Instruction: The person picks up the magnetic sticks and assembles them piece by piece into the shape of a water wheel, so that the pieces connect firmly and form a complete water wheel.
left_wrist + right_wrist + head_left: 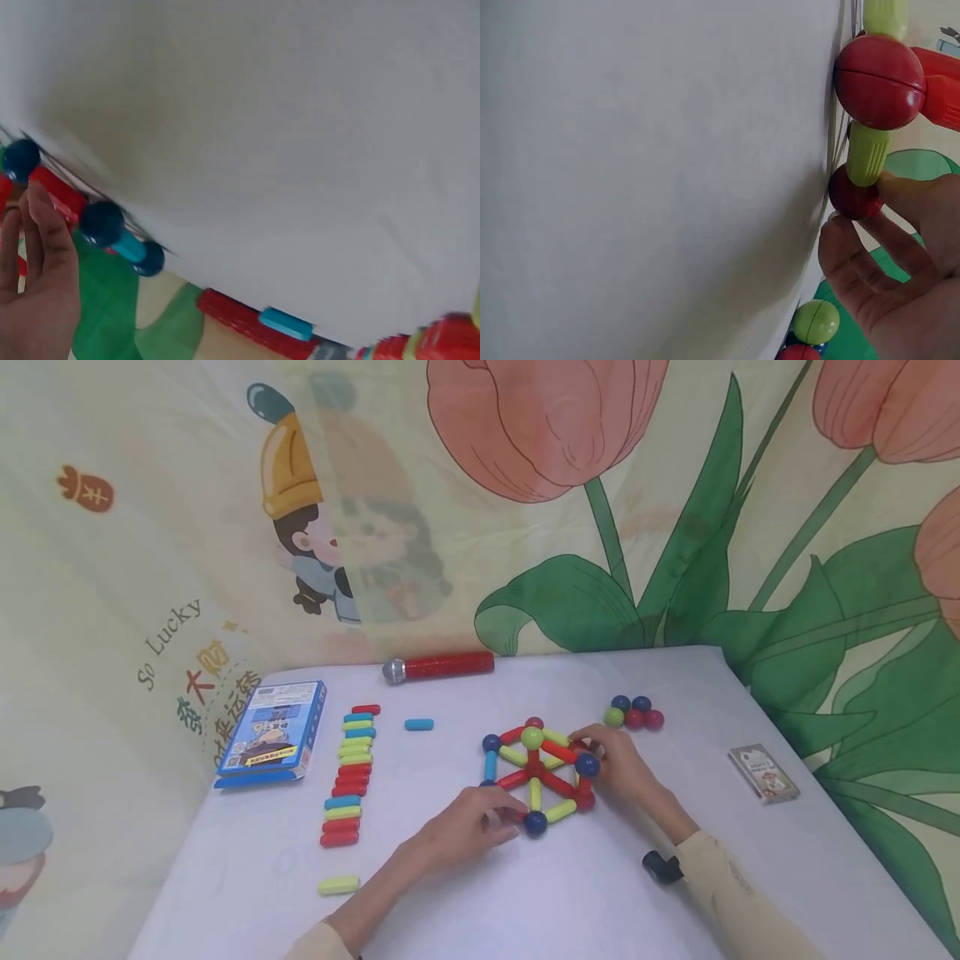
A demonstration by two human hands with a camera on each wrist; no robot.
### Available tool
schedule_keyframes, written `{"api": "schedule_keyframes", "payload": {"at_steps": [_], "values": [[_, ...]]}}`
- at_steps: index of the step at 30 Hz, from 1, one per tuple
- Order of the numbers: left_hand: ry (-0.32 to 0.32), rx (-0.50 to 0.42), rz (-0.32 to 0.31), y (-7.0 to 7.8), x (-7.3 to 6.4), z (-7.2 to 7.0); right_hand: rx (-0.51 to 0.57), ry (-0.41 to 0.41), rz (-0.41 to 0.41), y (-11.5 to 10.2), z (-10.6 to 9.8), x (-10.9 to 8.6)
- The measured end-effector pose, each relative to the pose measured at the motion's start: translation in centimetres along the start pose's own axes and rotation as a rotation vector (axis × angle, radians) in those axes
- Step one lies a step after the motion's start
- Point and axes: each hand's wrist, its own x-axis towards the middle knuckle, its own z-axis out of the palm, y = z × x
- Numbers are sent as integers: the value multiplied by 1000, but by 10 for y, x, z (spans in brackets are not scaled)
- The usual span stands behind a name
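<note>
A ball-and-rod structure (pixel 558 782) of coloured rods and balls stands on the table between both hands. Its outer ring joins blue and red balls, with spokes meeting at a centre ball; a green ball (pixel 532 738) tops a raised red rod. At the front left, my left hand (pixel 461 822) pinches a red rod (pixel 66 198) that lies between two blue balls, beside the front blue ball (pixel 536 823). My right hand (pixel 618 764) holds a red ball (pixel 855 193) at the right rear between thumb and fingers, at the end of a yellow-green rod (pixel 868 154).
Left of the structure runs a column of loose rods (pixel 355 769), with a blue rod (pixel 419 724) and a yellow-green rod (pixel 339 884) apart. A blue box (pixel 273 727), red microphone (pixel 448 665), several loose balls (pixel 634 718), a small card box (pixel 764 772) and a black object (pixel 662 867) surround it.
</note>
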Motion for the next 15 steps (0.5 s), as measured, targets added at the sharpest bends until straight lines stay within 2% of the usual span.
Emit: {"api": "schedule_keyframes", "payload": {"at_steps": [2, 3, 5, 7, 9, 11, 13, 15], "values": [[107, 24, -47, -9, 1, -14, -7, -5, 8, 1, -3, 0], [176, 70, -80, -14, 2, -22, -2, 4, 9, 2, -6, -1], [301, 230, -153, -25, 6, -40, 19, 48, 9, -1, -13, -6], [368, 397, -237, -37, 11, -56, 86, 105, -18, -8, -22, -14], [372, 534, -280, -49, 16, -68, 155, 142, -84, -19, -30, -22], [349, 615, -292, -57, 20, -76, 196, 138, -168, -31, -36, -28], [338, 670, -290, -64, 22, -80, 163, 108, -233, -41, -38, -31], [342, 709, -279, -68, 23, -81, 110, 81, -256, -48, -37, -33]]}}
